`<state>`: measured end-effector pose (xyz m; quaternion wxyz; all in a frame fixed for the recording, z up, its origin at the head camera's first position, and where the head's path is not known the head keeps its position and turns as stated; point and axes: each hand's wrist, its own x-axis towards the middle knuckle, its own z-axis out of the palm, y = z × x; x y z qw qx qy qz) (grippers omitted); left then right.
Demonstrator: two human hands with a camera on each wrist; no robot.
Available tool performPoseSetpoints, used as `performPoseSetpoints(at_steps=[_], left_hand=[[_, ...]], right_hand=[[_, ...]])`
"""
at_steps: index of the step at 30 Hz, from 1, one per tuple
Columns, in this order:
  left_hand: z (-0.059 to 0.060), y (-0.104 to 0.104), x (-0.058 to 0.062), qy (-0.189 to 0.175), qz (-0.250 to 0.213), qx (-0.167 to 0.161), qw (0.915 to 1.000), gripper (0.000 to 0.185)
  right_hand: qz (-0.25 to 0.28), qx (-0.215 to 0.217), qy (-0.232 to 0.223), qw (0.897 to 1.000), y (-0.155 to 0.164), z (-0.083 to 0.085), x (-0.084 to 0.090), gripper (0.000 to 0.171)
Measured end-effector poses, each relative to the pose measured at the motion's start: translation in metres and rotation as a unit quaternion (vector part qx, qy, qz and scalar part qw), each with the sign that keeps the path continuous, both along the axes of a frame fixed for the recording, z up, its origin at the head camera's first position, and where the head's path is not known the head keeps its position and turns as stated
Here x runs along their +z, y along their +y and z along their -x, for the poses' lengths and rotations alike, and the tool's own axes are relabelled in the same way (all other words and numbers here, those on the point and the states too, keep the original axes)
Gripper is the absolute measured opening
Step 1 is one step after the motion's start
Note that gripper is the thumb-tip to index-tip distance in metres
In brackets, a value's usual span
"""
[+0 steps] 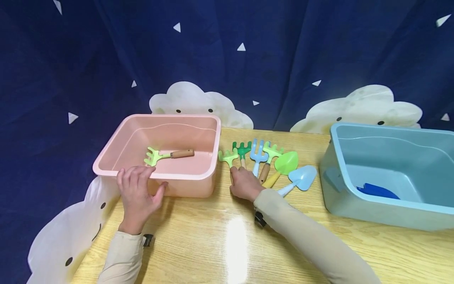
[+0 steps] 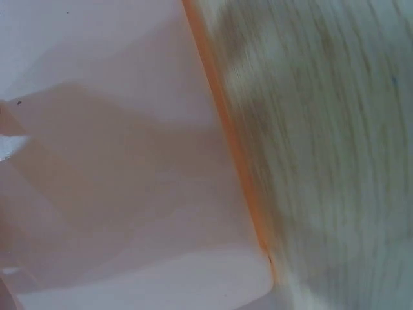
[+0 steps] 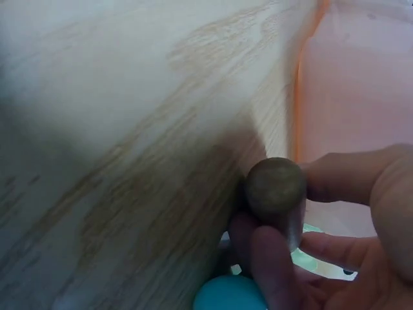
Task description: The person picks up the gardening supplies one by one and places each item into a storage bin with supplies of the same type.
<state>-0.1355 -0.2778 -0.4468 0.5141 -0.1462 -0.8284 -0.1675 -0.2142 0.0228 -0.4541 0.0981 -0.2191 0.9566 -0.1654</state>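
My left hand [image 1: 138, 193] holds the front rim of the pink tub [image 1: 188, 176], its fingers over the edge and its thumb on the outer side. Inside that tub lies a light green hand rake with a wooden handle [image 1: 182, 153]. To the right of the tub, my right hand [image 1: 246, 184] pinches another light green hand rake [image 1: 228, 157]; in the right wrist view, thumb and fingers are round its wooden handle [image 3: 276, 187]. Close beside it lie a dark green rake [image 1: 242, 149], a blue fork [image 1: 258, 154] and another light green rake [image 1: 272, 150].
A green trowel with a yellow handle [image 1: 286, 162] and a light blue trowel [image 1: 303, 177] lie right of the rakes. At the right stands a blue tub [image 1: 390, 207] with a dark blue tool [image 1: 379, 191] inside, partly hidden. A dark curtain [image 1: 227, 59] hangs behind the wooden table [image 1: 191, 244].
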Motion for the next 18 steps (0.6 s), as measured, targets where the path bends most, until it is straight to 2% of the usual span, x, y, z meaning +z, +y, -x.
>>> performPoseSetpoints(at_steps=[5, 12, 15, 18], left_hand=[[0.0, 0.001, -0.001, -0.002, -0.004, 0.0, 1.0, 0.047], [0.0, 0.0, -0.002, -0.006, -0.004, -0.001, 1.0, 0.047], [0.0, -0.001, -0.002, -0.005, -0.003, 0.0, 1.0, 0.048], [0.0, -0.001, -0.001, -0.003, -0.001, 0.0, 1.0, 0.048]], right_hand=[[0.029, -0.019, -0.018, 0.999, 0.002, 0.002, -0.002, 0.045], [0.056, -0.036, -0.04, 0.997, 0.004, 0.004, -0.004, 0.051], [0.08, -0.041, -0.077, 0.993, 0.006, 0.004, 0.001, 0.054], [0.116, -0.052, -0.132, 0.983, 0.01, 0.005, 0.006, 0.056]])
